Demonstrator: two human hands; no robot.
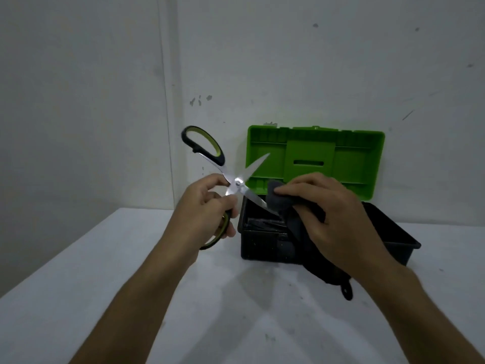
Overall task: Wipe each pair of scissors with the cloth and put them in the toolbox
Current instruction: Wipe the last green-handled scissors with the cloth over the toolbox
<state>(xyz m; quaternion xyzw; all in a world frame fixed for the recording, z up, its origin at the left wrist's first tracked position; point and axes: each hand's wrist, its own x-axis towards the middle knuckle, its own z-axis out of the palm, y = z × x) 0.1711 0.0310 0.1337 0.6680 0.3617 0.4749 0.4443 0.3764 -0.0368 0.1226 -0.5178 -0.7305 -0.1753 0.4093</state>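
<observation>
Stage: the wiping of one pair is under way, judging by the cloth wrapped over a blade; nothing suggests this pair is ready to go in the box yet.
Done so far: unclear. The toolbox (265, 248) holds some dark shapes at its bottom, but they are too dim to name, so I cannot tell whether any scissors are already inside.
Left to do: finish this blade, probably the other blade too, then lay the pair in the open box (no further scissors are visible on the desk (110, 271)).
Scissors (237, 183): held in the air in front of the toolbox's left end, blades spread wide in an X. Bright steel blades, black handles with yellow-green lining; one handle loop stands up and to the left, free.
Left hand (207, 208): fingers curled round the lower handle, gripping it.
Right hand (328, 214): pinches the dark grey cloth (282, 199) over the lower blade near its tip; the rest of the cloth hangs down under the palm.
Toolbox: black tray, green lid (315, 158) tilted back and open, standing on the desk near the wall.
</observation>
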